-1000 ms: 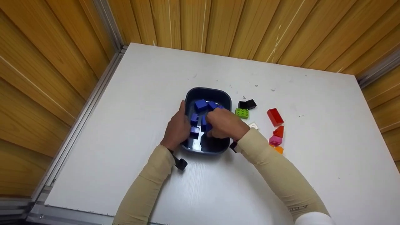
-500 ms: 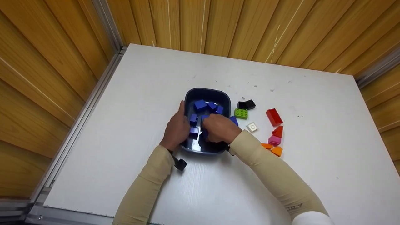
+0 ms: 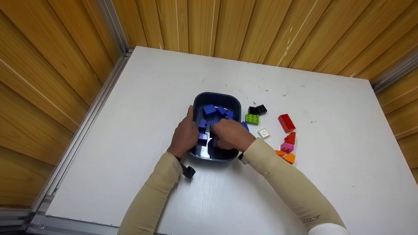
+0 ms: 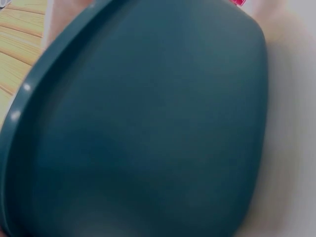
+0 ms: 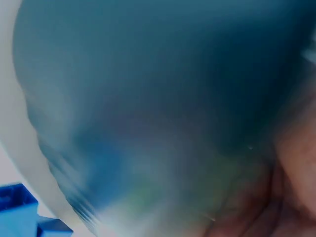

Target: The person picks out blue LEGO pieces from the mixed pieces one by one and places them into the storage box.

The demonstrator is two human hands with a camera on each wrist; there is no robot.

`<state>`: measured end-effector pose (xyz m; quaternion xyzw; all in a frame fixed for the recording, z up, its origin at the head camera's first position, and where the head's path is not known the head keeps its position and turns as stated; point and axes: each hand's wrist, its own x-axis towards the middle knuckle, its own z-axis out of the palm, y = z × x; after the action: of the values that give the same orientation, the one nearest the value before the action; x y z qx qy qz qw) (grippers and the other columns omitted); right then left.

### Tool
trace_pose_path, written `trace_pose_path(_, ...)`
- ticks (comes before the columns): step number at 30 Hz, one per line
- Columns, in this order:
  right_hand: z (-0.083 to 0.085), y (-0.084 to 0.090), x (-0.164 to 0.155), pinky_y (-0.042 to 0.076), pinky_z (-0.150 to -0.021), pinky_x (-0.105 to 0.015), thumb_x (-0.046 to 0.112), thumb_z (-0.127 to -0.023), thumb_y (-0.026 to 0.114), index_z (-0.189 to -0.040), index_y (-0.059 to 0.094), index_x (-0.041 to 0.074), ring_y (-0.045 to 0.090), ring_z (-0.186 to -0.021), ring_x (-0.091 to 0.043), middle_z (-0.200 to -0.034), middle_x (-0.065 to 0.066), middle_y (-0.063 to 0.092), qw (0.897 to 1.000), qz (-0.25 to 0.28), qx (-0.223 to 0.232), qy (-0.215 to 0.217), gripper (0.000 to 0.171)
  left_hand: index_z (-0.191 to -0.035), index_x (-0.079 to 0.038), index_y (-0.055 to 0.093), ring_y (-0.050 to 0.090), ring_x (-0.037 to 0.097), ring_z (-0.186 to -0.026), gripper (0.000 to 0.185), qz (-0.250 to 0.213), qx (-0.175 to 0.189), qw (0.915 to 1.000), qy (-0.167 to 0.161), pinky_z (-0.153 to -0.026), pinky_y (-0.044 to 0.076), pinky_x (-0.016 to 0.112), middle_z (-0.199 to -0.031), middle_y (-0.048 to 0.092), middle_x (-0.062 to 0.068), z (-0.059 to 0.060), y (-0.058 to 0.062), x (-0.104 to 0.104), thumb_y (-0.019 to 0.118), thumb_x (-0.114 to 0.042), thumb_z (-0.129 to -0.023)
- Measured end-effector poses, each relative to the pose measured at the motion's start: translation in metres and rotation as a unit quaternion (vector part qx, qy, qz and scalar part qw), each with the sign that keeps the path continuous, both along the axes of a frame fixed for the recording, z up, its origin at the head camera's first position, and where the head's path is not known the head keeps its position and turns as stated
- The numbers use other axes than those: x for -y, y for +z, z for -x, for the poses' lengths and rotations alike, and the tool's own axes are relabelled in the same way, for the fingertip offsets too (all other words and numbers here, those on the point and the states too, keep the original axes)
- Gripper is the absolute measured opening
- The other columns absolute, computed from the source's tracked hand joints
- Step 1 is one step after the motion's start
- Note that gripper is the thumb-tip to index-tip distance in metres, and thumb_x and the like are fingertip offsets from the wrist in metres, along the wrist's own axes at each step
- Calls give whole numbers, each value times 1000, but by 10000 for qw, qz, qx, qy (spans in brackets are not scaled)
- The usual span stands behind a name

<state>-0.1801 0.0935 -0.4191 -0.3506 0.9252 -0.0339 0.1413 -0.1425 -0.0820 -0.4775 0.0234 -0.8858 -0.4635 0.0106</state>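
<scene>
A dark blue plastic container [image 3: 225, 97] stands mid-table with several blue toy building bricks [image 3: 209, 110] inside. My left hand [image 3: 185, 137] holds its left side, one finger straight along the outside and the thumb side over the rim. The container's smooth outer wall [image 4: 158, 108] fills the left wrist view. My right hand [image 3: 230, 133] is down inside the container with curled fingers, at a blue brick [image 3: 214, 123]; its fingertips are mostly hidden. The right wrist view is filled by a blurred container wall [image 5: 123, 59], with part of my hand at lower right.
Right of the container lie a blue brick [image 3: 245, 126], black bricks [image 3: 261, 109], a green brick [image 3: 252, 119] and a white brick [image 3: 263, 133]. Farther right are red [image 3: 286, 123], pink [image 3: 287, 147] and orange [image 3: 289, 158] bricks. Wood-patterned panels [image 3: 196, 26] border the table.
My right hand has shifted slightly left and down inside the container. The white brick and a blue brick beside the container have come into sight. My left hand stays put.
</scene>
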Motion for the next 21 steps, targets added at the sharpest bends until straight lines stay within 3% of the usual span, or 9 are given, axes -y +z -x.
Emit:
trace_pose_path(3,0,15,-11,54,-60,-36,21,-90,78,-80,71,10,61,-66,-19,-71,-3,67,9988,461,-67,-149,16,-167,-6,19,57,32,-138,63,21,22,10000,14,-118,44,50,-159,49,21,0,0,0,37,-11,-106)
trace_pose_path(6,5,30,-28,54,-62,-32,25,-96,73,-92,75,10,62,-70,-19,-76,-3,69,9941,947,-209,-491,16,-167,-7,19,58,33,-135,63,32,42,10000,43,-116,46,51,-159,49,21,1,1,-1,36,-11,-107)
trace_pose_path(10,16,40,-57,60,-72,-39,23,-99,68,-109,76,7,65,-78,-25,-90,-10,74,9847,1166,-367,-1244,21,-168,-8,18,60,30,-128,63,13,102,9999,42,-114,47,50,-160,48,19,1,2,-1,35,-12,-108)
trace_pose_path(13,23,37,-75,62,-78,-44,22,-98,66,-114,75,4,68,-83,-29,-99,-15,76,9801,946,-189,-1735,26,-168,-9,18,60,29,-128,63,16,137,9999,52,-115,46,49,-161,48,19,0,2,-1,35,-12,-108)
trace_pose_path(16,26,27,-86,62,-79,-46,22,-96,69,-116,75,2,69,-86,-31,-104,-17,77,9792,640,58,-1923,29,-168,-8,18,59,29,-133,62,15,157,9998,87,-116,46,49,-161,47,18,0,2,-1,34,-12,-108)
trace_pose_path(21,20,7,-92,52,-64,-34,31,-93,79,-106,77,5,64,-78,-27,-85,-11,70,9732,309,747,-2151,29,-167,-6,18,60,30,-133,62,82,128,9998,104,-115,47,50,-160,48,19,1,1,-1,33,-11,-107)
